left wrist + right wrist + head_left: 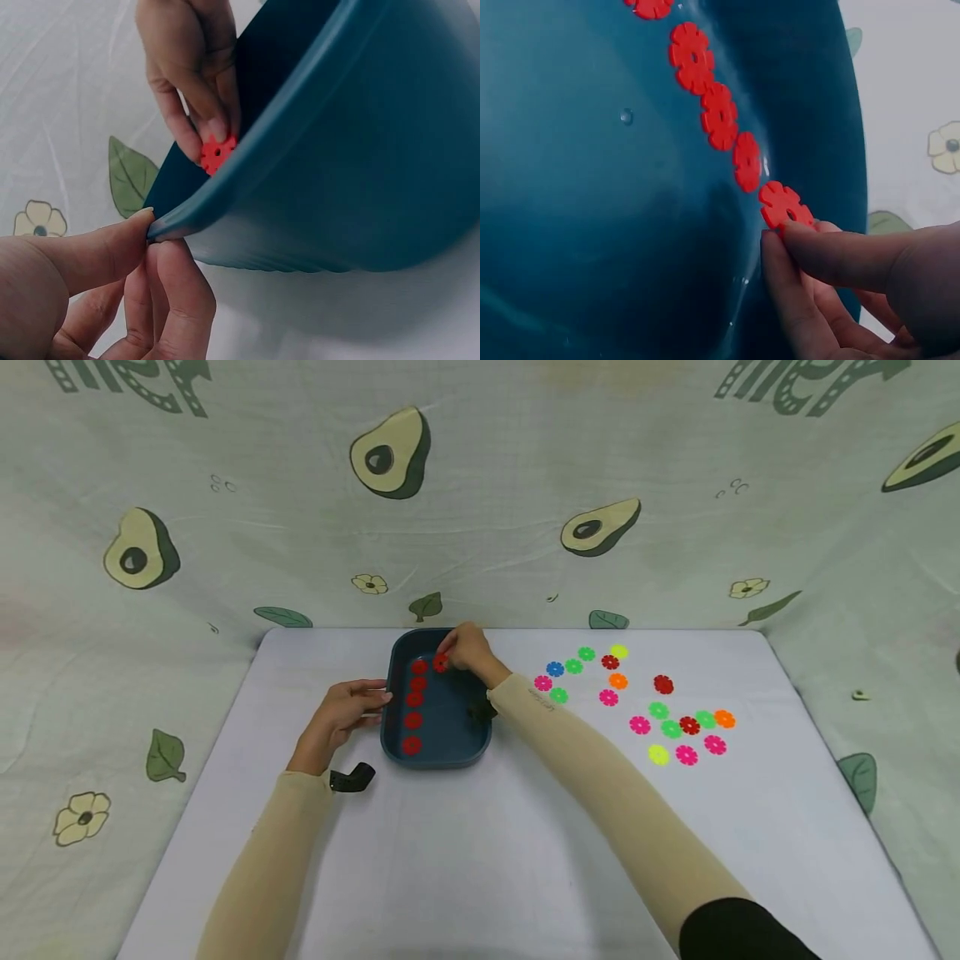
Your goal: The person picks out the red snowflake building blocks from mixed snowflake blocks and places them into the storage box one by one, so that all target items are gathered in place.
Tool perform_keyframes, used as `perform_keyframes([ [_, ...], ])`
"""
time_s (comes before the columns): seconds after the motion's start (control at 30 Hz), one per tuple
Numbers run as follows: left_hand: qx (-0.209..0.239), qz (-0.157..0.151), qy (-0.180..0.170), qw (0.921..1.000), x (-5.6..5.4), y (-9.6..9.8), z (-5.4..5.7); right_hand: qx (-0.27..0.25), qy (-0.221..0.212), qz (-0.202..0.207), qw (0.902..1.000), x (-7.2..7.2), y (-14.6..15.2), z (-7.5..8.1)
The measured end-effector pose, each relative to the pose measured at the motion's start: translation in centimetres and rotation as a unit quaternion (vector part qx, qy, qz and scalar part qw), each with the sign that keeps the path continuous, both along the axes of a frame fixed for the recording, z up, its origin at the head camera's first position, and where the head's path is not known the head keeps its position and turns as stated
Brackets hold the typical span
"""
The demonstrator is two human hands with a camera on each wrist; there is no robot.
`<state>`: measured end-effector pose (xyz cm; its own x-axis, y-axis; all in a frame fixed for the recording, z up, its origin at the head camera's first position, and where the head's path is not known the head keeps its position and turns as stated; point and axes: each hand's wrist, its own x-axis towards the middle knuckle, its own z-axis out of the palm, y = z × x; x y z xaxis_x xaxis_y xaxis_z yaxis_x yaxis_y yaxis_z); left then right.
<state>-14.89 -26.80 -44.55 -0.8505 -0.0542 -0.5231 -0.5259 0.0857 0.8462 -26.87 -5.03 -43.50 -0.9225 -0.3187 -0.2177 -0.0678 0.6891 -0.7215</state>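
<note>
A deep blue tray (448, 735) lies on the white table with a line of several red notched discs (413, 720) along its left side. At its left wall, my left hand (337, 714) pinches the rim (195, 214) between thumb and fingers. Over the tray's far end, my right hand (468, 647) holds another red notched disc (784, 204) between thumb and fingertips. That disc is close to the end of the red line in the right wrist view; whether it touches the tray floor I cannot tell.
Right of the tray, loose notched discs in green, pink, orange, yellow, blue and red lie scattered, among them a dark red disc (663, 684) and a pink disc (686, 755). An avocado-print cloth (480, 543) hangs behind the white table (465, 860).
</note>
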Motion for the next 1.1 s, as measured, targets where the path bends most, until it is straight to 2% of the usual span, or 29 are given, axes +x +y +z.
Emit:
perform_keyframes([
  [0.2,0.003,0.000,0.003,1.0000,0.1,0.2,0.1,0.031,-0.002,-0.021,0.9993,0.0,-0.6,-0.2],
  [0.6,-0.007,-0.005,0.004,1.0000,0.1,0.5,0.3,0.031,0.003,-0.045,0.9985,0.2,-1.0,-1.1],
  [0.77,-0.005,-0.001,0.004,1.0000,0.1,0.6,0.3,0.019,0.013,-0.064,0.9977,0.2,-1.1,-1.4],
  [0.97,-0.001,0.002,0.008,1.0000,0.2,0.5,0.1,0.012,0.021,-0.065,0.9976,0.5,-0.9,-1.0],
  [1.1,0.002,0.006,0.007,1.0000,0.4,0.1,0.0,-0.028,0.013,-0.054,0.9981,1.0,-0.8,-0.2],
])
